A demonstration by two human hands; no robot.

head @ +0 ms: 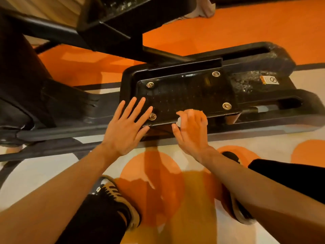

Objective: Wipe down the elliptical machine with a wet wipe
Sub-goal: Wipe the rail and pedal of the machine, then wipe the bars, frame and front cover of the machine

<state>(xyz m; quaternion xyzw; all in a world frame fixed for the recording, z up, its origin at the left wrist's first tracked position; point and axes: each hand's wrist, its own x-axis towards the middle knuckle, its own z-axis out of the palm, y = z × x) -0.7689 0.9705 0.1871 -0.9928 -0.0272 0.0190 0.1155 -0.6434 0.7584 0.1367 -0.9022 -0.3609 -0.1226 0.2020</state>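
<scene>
Two bare hands, mine, reach down to the black foot pedal point(184, 95) of the elliptical machine point(263, 67). My left hand point(125, 128) lies flat with fingers spread apart on the pedal's near left corner, fingertips beside a round metal bolt point(152, 116). My right hand point(190, 128) is curled closed around a crumpled white wet wipe point(179, 122), pressing it against the pedal's near edge, roughly at its middle. Three more bolts mark the pedal's other corners. Below my forearms, my striped shoe point(112, 191) stands on a pale floor point(52, 173) patterned with orange circles.
</scene>
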